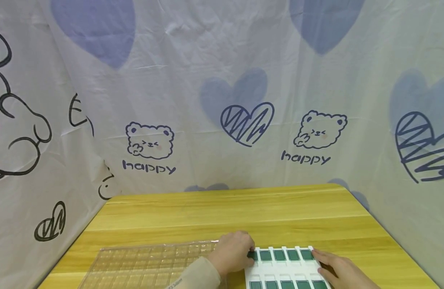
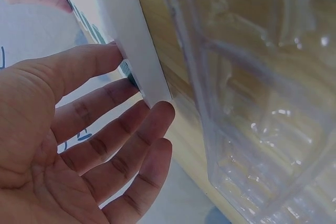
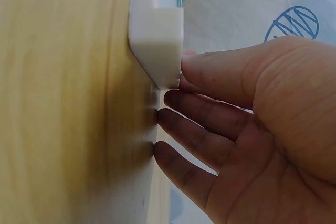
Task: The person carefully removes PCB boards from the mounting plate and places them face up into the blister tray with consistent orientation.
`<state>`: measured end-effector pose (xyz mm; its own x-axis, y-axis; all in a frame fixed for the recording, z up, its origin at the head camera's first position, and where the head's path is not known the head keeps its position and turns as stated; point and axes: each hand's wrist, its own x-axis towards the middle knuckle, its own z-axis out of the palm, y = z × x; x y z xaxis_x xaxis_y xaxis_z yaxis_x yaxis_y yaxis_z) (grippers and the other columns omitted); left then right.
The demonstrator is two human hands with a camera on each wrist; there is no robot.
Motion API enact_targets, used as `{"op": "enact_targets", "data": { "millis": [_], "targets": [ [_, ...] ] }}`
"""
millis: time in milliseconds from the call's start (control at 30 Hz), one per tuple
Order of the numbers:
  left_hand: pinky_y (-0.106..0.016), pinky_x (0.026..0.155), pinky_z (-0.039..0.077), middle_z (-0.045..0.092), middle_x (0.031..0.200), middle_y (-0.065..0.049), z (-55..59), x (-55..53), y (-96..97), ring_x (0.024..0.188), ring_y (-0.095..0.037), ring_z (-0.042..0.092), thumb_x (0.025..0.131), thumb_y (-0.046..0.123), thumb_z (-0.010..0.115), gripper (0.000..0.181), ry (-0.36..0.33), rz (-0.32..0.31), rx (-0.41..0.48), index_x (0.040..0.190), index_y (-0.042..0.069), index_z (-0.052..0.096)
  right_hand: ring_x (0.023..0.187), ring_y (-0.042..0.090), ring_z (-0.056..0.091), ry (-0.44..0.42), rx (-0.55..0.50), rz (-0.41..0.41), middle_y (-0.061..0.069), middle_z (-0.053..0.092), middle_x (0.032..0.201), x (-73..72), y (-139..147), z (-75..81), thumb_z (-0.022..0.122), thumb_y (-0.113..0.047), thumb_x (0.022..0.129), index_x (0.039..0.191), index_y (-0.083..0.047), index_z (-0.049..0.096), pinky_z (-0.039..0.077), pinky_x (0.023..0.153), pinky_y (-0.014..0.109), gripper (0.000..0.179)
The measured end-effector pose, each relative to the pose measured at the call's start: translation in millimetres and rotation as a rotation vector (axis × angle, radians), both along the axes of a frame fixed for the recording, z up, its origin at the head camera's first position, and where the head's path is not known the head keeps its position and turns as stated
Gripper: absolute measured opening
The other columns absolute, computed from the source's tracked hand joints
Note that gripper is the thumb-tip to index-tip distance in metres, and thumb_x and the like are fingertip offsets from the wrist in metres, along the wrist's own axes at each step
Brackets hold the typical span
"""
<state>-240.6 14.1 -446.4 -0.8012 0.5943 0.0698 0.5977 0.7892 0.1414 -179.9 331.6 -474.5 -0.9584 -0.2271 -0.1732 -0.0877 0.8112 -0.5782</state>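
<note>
A white tray (image 1: 280, 268) with two visible rows of dark green rectangles (image 1: 279, 255) lies on the table, cut off by the lower frame edge. At its far left corner is my left hand (image 1: 232, 252); in the left wrist view the thumb (image 2: 100, 59) and index finger grip the tray's end around one green rectangle, the other fingers loosely bent beside it. My right hand (image 1: 339, 269) holds the far right corner. In the right wrist view, its thumb (image 3: 210, 72) lies on the tray's upper edge, index finger partly hidden behind, other fingertips near the wood.
A clear plastic tray (image 1: 142, 263) with many moulded compartments lies left of the white tray, partly behind the left sleeve (image 1: 198, 277). The yellow wooden table (image 1: 222, 212) ends at a patterned cloth (image 1: 207, 160) behind and at both sides.
</note>
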Motion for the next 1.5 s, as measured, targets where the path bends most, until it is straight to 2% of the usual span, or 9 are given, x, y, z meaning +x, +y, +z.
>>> {"op": "enact_targets", "data": {
  "millis": [300, 367, 533, 567, 667, 800, 933, 1233, 1500],
  "targets": [
    [-0.026, 0.056, 0.043, 0.064, 0.083, 0.014, 2.6, 0.7, -2.5, 0.069, -0.001, 0.049, 0.081, 0.025, 0.090, 0.013, -0.003, 0.003, 0.007, 0.092, 0.024, 0.083, 0.138, 0.055, 0.056, -0.005, -0.005, -0.006, 0.034, 0.055, 0.153, -0.2, -2.1, -0.6, 0.071, -0.016, 0.103, 0.152, 0.010, 0.052, 0.055, 0.103, 0.055, 0.059],
    [-0.026, 0.055, 0.042, 0.063, 0.081, 0.014, 3.7, 1.0, -2.9, 0.068, -0.001, 0.048, 0.080, 0.025, 0.090, 0.011, 0.002, 0.001, 0.013, 0.087, 0.024, 0.081, 0.128, 0.052, 0.063, -0.010, -0.021, 0.004, 0.037, 0.053, 0.153, -0.1, -0.5, -1.3, 0.070, -0.016, 0.103, 0.152, 0.011, 0.050, 0.059, 0.097, 0.049, 0.060],
    [-0.025, 0.056, 0.043, 0.064, 0.080, 0.014, 7.6, 0.6, -3.2, 0.069, -0.001, 0.049, 0.081, 0.024, 0.090, 0.012, -0.003, -0.022, 0.023, 0.080, 0.024, 0.077, 0.125, 0.053, 0.064, -0.001, -0.034, 0.038, 0.040, 0.052, 0.152, -0.3, 4.3, -3.1, 0.069, -0.017, 0.104, 0.152, 0.013, 0.049, 0.060, 0.091, 0.045, 0.060],
    [-0.024, 0.057, 0.044, 0.065, 0.081, 0.014, 8.3, 0.5, -3.3, 0.069, 0.000, 0.049, 0.081, 0.024, 0.090, 0.012, -0.001, -0.024, 0.024, 0.082, 0.024, 0.078, 0.132, 0.056, 0.060, 0.007, -0.025, 0.041, 0.039, 0.054, 0.151, -0.4, 4.8, -3.3, 0.069, -0.018, 0.104, 0.152, 0.013, 0.049, 0.060, 0.094, 0.048, 0.060],
    [-0.023, 0.058, 0.045, 0.069, 0.084, 0.014, 8.9, -0.1, -4.4, 0.071, 0.001, 0.051, 0.082, 0.024, 0.090, 0.010, 0.006, -0.028, 0.028, 0.087, 0.024, 0.081, 0.132, 0.055, 0.060, 0.012, -0.021, 0.043, 0.039, 0.054, 0.150, -0.6, 5.3, -3.5, 0.069, -0.018, 0.104, 0.152, 0.013, 0.049, 0.061, 0.091, 0.042, 0.060],
    [-0.023, 0.056, 0.042, 0.069, 0.081, 0.014, 8.7, -0.5, -7.2, 0.068, 0.000, 0.048, 0.082, 0.024, 0.090, 0.010, 0.003, -0.028, 0.046, 0.084, 0.024, 0.081, 0.126, 0.050, 0.066, 0.001, -0.028, 0.031, 0.039, 0.054, 0.151, -0.9, 4.2, -3.1, 0.069, -0.018, 0.104, 0.152, 0.013, 0.049, 0.058, 0.085, 0.035, 0.061],
    [-0.022, 0.057, 0.042, 0.072, 0.082, 0.015, 10.0, -0.6, -10.3, 0.068, 0.001, 0.048, 0.082, 0.024, 0.091, 0.010, 0.009, -0.034, 0.055, 0.084, 0.025, 0.082, 0.130, 0.052, 0.062, -0.002, -0.024, 0.021, 0.038, 0.055, 0.150, -0.8, 3.9, -2.8, 0.070, -0.018, 0.103, 0.152, 0.012, 0.050, 0.061, 0.091, 0.042, 0.060],
    [-0.021, 0.059, 0.044, 0.074, 0.084, 0.014, 12.0, -1.4, -15.1, 0.068, 0.002, 0.050, 0.083, 0.024, 0.092, 0.010, -0.020, -0.030, 0.072, 0.086, 0.023, 0.083, 0.128, 0.053, 0.064, 0.023, -0.016, 0.044, 0.039, 0.056, 0.148, -1.1, 6.4, -4.2, 0.070, -0.019, 0.103, 0.151, 0.013, 0.051, 0.061, 0.093, 0.046, 0.060],
    [-0.019, 0.058, 0.042, 0.074, 0.084, 0.015, 11.9, -4.8, -22.0, 0.068, 0.002, 0.049, 0.083, 0.024, 0.091, 0.009, 0.008, -0.040, 0.086, 0.088, 0.024, 0.083, 0.125, 0.047, 0.067, 0.019, -0.026, 0.048, 0.040, 0.056, 0.148, -1.1, 6.9, -4.4, 0.070, -0.019, 0.104, 0.151, 0.013, 0.050, 0.061, 0.084, 0.034, 0.061]
  ]
}}
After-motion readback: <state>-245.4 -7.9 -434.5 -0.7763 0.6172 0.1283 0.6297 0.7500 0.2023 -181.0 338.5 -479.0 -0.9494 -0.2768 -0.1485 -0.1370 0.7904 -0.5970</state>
